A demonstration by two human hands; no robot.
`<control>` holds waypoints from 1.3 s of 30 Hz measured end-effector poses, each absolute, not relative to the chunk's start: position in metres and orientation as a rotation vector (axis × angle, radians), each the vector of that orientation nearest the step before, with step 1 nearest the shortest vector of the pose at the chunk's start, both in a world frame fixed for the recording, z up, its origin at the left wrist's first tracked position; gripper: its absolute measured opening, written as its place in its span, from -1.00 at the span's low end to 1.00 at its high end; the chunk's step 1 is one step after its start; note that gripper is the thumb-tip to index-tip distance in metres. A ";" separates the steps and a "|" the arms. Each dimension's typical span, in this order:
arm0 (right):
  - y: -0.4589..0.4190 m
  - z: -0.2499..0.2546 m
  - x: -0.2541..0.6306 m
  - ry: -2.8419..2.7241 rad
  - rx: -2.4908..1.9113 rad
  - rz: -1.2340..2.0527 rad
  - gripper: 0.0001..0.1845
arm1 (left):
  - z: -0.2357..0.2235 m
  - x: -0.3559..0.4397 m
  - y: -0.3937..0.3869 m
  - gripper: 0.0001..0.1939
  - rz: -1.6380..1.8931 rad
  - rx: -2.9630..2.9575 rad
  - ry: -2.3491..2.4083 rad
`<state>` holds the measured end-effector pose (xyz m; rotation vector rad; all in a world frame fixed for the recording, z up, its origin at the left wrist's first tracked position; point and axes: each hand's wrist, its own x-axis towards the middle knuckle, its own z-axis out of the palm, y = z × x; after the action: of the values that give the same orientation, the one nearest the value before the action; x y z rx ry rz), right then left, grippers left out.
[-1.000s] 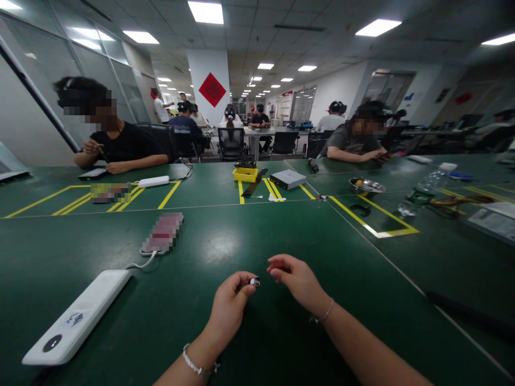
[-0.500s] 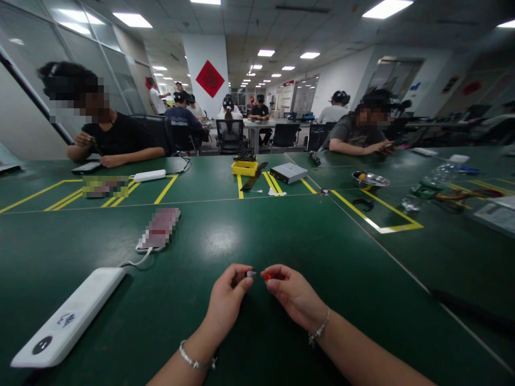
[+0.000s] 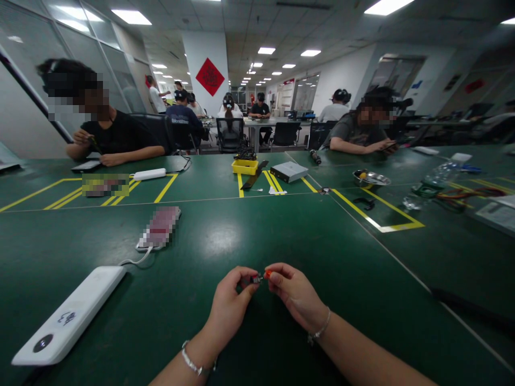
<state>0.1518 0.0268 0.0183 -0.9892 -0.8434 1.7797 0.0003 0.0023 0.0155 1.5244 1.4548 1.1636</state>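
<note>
Gleaming beyond the left hand [image 3: 228, 300] — green table [image 3: 219, 241] (yellow-taped), pillar [image 3: 196, 51] behind.

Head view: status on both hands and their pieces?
Left hand pinching small dark-and-silver piece. Right hand pinching small orange piece. Pieces close together, contact unclear. Phone and white power bank off left.

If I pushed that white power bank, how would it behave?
The power bank would probably slide rather than roll, since it lies flat. Its smooth, hard-looking shell should stay stiff. The thin cable seems likely to bend first, then perhaps tug the phone it runs to.
</note>
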 end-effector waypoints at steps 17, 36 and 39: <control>0.007 0.013 0.138 -1.090 -1.073 1.560 -0.60 | 0.012 0.000 -0.003 -0.91 1.212 1.775 1.582; 0.009 0.017 0.137 -1.284 -1.101 1.386 -0.74 | 0.006 -0.002 -0.003 -0.93 1.232 1.967 1.603; 0.015 0.020 0.138 -1.298 -1.144 1.371 -0.77 | 0.007 0.000 -0.003 -0.87 1.199 2.042 1.571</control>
<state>0.1383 0.0150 0.0201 -1.1437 -1.2982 1.3714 0.0000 -0.0027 0.0074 2.0416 1.5709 1.1986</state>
